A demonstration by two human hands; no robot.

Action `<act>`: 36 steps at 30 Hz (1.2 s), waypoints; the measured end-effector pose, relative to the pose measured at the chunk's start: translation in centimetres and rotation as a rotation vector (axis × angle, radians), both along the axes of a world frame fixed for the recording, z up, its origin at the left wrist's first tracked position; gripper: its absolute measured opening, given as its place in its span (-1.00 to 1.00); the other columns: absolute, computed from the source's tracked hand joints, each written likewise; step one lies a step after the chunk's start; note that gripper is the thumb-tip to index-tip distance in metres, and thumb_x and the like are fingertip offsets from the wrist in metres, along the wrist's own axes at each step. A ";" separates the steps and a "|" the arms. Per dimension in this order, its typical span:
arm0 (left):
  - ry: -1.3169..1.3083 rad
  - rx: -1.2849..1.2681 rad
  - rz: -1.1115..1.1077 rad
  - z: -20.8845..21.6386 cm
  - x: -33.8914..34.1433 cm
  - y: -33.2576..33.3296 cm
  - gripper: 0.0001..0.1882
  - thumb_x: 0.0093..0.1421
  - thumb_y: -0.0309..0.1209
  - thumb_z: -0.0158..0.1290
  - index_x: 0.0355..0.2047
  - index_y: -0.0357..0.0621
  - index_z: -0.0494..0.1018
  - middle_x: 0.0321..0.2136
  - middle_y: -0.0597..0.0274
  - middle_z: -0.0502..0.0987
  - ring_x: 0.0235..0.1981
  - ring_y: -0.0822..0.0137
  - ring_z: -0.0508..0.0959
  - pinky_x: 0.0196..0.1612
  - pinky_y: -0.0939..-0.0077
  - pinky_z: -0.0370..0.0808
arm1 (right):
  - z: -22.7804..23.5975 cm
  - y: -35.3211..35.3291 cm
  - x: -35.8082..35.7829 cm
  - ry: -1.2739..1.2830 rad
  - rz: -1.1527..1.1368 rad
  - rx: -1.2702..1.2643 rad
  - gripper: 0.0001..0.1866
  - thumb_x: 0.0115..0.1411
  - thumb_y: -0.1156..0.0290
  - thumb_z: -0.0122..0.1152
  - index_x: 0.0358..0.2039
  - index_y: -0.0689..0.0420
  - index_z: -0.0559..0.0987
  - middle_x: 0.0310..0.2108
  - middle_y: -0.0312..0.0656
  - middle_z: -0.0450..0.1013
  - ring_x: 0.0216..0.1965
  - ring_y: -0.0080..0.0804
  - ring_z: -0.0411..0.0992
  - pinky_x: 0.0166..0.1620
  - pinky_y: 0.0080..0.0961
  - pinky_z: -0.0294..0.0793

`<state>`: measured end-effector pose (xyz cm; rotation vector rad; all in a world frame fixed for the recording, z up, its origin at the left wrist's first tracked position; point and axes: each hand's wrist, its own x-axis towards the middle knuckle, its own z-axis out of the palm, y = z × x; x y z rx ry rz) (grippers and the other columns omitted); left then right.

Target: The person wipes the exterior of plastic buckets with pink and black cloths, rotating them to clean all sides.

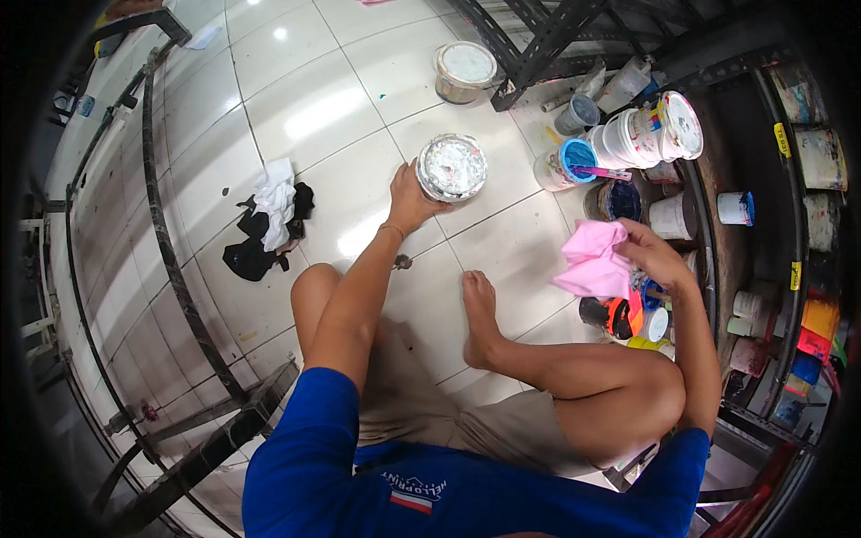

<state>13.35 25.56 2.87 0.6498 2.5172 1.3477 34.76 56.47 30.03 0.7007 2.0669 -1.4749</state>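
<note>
My left hand (414, 197) rests against the near left side of a round tub (452, 168) with a paint-smeared white lid, which stands on the floor. Its fingers curve around the tub's side, and part of them is hidden behind it. Out to the right, my right hand (656, 255) pinches a pink cloth (595, 259) by its edge. The cloth hangs crumpled over the floor, close to the paint pots. Another lidded tub (465, 71) stands farther off.
Along the right stand a blue paint pot (565, 165), a stack of white tubs (646, 134) and a black shelf rack (773, 224) with more containers. Black and white rags (272, 215) lie on the tiled floor (314, 108) at left. A metal frame (166, 206) runs down the left side.
</note>
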 end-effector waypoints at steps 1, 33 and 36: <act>-0.016 0.022 0.009 -0.4 0.1 0.2 -0.07 -0.35 -0.20 0.47 0.09 -0.15 0.35 0.00 -0.05 0.45 0.14 -0.08 0.31 0.25 0.07 0.19 | 0.0 0.0 -0.1 0.017 -0.036 0.012 -0.61 0.24 0.50 0.08 0.10 0.21 0.44 -0.09 -0.31 0.47 -0.12 -0.62 0.41 -0.02 -0.60 0.40; -0.647 0.537 -0.161 13.6 7.4 -0.6 0.00 0.10 -0.28 0.30 0.31 -0.35 -0.15 0.24 -0.08 0.22 0.28 0.16 0.27 0.31 0.34 0.24 | -9.1 -9.1 -8.7 0.446 -0.349 -0.491 -0.61 0.37 0.40 0.01 0.15 0.28 0.41 -0.02 -0.13 0.50 -0.06 -0.44 0.52 0.01 -0.48 0.53; -0.497 0.426 -0.232 15.1 6.5 -0.9 0.08 0.02 -0.21 0.38 0.29 -0.41 -0.12 0.24 -0.11 0.17 0.34 0.12 0.13 0.37 0.34 0.07 | -9.1 -8.5 -8.7 0.407 -0.413 -0.583 -0.64 0.39 0.41 -0.03 0.15 0.25 0.41 0.00 -0.10 0.50 -0.05 -0.39 0.53 0.01 -0.43 0.55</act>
